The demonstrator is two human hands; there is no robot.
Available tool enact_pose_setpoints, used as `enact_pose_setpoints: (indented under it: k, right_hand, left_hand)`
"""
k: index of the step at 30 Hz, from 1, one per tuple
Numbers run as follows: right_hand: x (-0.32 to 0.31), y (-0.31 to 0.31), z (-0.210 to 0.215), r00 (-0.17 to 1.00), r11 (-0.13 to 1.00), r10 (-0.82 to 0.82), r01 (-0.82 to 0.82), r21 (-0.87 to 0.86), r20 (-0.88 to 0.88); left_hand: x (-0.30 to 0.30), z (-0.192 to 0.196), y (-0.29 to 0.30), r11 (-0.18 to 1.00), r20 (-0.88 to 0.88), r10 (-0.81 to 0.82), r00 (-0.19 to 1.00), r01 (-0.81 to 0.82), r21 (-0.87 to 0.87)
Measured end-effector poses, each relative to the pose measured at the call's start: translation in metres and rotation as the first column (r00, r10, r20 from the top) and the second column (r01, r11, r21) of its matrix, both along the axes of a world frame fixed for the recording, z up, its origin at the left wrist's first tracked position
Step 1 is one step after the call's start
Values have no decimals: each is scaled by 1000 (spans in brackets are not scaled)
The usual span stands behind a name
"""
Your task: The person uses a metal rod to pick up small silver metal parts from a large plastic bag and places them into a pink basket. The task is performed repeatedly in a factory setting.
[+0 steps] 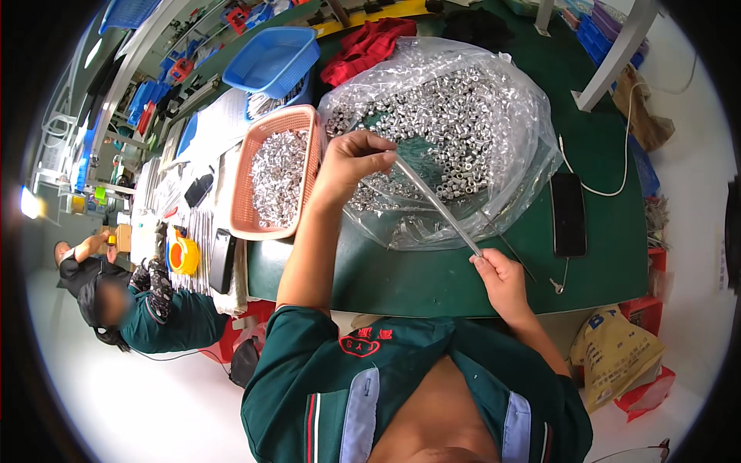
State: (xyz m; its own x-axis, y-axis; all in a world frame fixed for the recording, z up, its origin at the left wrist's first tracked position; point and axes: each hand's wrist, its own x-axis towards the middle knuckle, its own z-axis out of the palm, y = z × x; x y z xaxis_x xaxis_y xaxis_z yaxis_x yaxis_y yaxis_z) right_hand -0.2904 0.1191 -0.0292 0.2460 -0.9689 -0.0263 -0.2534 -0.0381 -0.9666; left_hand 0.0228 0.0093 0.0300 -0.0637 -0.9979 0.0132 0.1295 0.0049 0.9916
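Apparently, the step in hand is steadying a thin rod aslant over a clear bag, left hand pinching its far-left end, right hand pinching its near-right end, the next move calling for firm grips.

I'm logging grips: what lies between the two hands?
A slim silvery rod runs from the left hand to the right hand; the head view shows it, with a clear bag of metal parts behind.

Room on near tabletop; rod, bag block beyond, basket left, phone right.
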Motion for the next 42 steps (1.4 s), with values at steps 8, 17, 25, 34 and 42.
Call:
enact_pose_setpoints:
  k: [8,17,25,34,42]
  right_hand:
    - [-5,4,4,997,983,62,-70,172,50]
    - [44,-26,41,875,768,225,-430,475,429]
    - [159,-61,73,714,623,386,-669,405,584]
    - [116,-6,92,717,613,545,-695,377,435]
    - [25,4,54,924,896,151,-278,346,353]
  left_hand:
    - [-3,-6,6,997,-123,-78,989,77,-12]
    - [8,-14,58,990,-211,139,968,-137,23]
    - [-8,-14,111,975,-248,178,952,-138,172]
    - [100,-12,56,836,-494,547,676,-417,356]
    - [116,-18,35,892,-561,444,699,-280,356]
